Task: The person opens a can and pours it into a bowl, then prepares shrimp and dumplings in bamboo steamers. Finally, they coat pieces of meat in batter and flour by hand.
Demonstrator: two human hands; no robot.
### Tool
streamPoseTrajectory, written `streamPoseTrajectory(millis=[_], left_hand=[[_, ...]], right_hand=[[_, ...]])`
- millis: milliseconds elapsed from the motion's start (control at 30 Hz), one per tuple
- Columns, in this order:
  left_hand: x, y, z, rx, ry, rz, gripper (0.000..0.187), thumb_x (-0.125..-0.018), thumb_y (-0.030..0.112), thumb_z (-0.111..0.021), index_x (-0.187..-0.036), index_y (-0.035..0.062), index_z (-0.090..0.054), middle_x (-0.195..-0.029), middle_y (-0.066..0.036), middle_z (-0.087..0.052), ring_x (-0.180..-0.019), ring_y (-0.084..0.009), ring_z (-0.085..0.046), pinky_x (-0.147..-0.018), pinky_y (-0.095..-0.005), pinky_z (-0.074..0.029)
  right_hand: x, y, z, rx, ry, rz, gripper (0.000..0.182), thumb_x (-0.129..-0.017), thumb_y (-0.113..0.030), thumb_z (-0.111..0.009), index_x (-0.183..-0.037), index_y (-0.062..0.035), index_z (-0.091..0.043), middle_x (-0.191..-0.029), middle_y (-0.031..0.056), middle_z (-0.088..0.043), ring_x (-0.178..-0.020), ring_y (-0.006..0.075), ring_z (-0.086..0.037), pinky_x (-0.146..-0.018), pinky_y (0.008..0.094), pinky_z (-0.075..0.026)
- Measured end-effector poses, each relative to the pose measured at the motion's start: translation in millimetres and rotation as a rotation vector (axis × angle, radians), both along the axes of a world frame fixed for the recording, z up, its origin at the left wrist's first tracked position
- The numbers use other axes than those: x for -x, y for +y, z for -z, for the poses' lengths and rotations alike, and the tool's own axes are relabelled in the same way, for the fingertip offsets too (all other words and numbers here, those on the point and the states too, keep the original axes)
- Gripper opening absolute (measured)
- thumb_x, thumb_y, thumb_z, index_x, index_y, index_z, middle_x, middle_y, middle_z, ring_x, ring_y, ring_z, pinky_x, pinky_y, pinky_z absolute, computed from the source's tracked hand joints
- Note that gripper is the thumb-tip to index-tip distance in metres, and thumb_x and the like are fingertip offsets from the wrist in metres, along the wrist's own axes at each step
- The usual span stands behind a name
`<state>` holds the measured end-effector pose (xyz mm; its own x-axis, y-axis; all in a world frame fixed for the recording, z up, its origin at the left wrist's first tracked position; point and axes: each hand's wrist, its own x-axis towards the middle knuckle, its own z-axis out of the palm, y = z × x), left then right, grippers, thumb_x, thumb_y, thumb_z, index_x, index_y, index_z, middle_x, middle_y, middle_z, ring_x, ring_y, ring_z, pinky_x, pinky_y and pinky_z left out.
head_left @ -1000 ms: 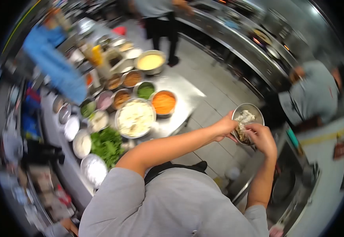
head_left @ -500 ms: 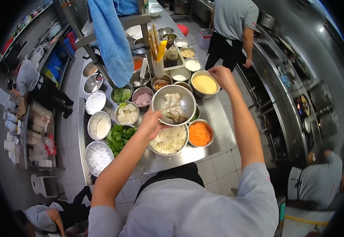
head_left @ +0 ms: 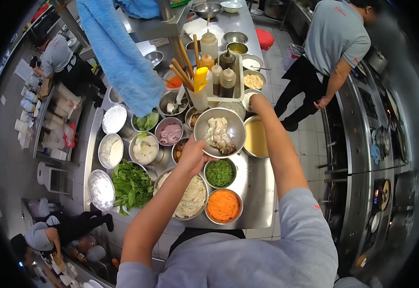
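My left hand (head_left: 195,156) grips the rim of a steel mixing bowl (head_left: 240,126), tilted toward me above the other containers. Pale, glossy raw pieces with some darker bits (head_left: 219,136) lie inside it. Farther right, my right hand (head_left: 259,104) has its fingers bunched down at a small bowl of white powder (head_left: 248,100); the fingertips are hidden. Just below that hand stands a container of yellow liquid (head_left: 255,138), partly covered by my forearm. Chopped greens (head_left: 220,173) and shredded orange vegetable (head_left: 223,205) sit in bowls below the mixing bowl.
Shredded pale vegetable (head_left: 190,199), leafy greens (head_left: 131,185), sliced pink onion (head_left: 170,133) and white powders (head_left: 111,151) crowd the steel table (head_left: 255,192). Squeeze bottles (head_left: 227,79) stand in a tray behind. A blue towel (head_left: 123,53) hangs at left. Co-workers (head_left: 337,43) stand nearby.
My right hand has moved from beside the yellow liquid's rim to the small white powder bowl. The mixing bowl, still in my left hand, has shifted, uncovering the chopped greens. My view has turned.
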<state>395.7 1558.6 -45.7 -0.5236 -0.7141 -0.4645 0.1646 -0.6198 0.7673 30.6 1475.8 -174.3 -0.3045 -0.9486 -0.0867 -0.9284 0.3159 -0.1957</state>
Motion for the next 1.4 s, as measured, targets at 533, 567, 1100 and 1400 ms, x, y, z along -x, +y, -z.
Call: streamPoseTrajectory(millis=[533, 567, 1100, 1400], left_hand=[[104.0, -33.7, 11.9, 0.018, 0.02, 0.048, 0.057, -0.084, 0.0, -0.041, -0.139, 0.0084, -0.032, -0.125, -0.016, -0.054, -0.099, -0.0302, -0.065, -0.068, -0.0424, -0.062], [105.9, -33.8, 9.0, 0.026, 0.012, 0.04, 0.056, -0.083, 0.0, -0.04, -0.138, 0.0075, -0.034, -0.124, -0.016, -0.054, -0.099, -0.0303, -0.065, -0.069, -0.0429, -0.062], [75.7, -40.6, 4.3, -0.018, -0.012, -0.066, 0.066, -0.079, -0.001, -0.04, -0.144, 0.0085, -0.03, -0.133, -0.016, -0.05, -0.104, -0.0306, -0.065, -0.069, -0.0457, -0.063], [68.5, -43.9, 16.9, -0.026, -0.036, -0.101, 0.069, -0.08, 0.0, -0.041, -0.147, 0.0116, -0.029, -0.13, -0.016, -0.053, -0.095, -0.0304, -0.067, -0.069, -0.0443, -0.062]], right_hand=[[-71.0, 62.5, -198.4, 0.453, -0.285, -0.46, 0.008, -0.078, -0.001, -0.065, -0.086, 0.0001, -0.066, -0.083, 0.0166, -0.068, -0.081, 0.0342, -0.065, -0.073, 0.0388, -0.052], [-71.5, 59.2, -189.0, 0.447, -0.298, -0.503, 0.006, -0.077, -0.001, -0.066, -0.083, 0.0001, -0.064, -0.081, 0.0162, -0.067, -0.08, 0.0343, -0.065, -0.072, 0.039, -0.052], [47.1, -88.5, -38.9, -0.11, 0.09, 0.023, 0.031, -0.086, -0.023, -0.061, -0.111, -0.0081, -0.071, -0.118, 0.0153, -0.068, -0.112, 0.0336, -0.063, -0.09, 0.0423, -0.052], [62.6, -112.4, -25.5, 0.089, 0.061, -0.007, 0.024, -0.076, -0.011, -0.07, -0.099, -0.007, -0.073, -0.095, 0.0192, -0.071, -0.088, 0.0385, -0.068, -0.076, 0.044, -0.054]])
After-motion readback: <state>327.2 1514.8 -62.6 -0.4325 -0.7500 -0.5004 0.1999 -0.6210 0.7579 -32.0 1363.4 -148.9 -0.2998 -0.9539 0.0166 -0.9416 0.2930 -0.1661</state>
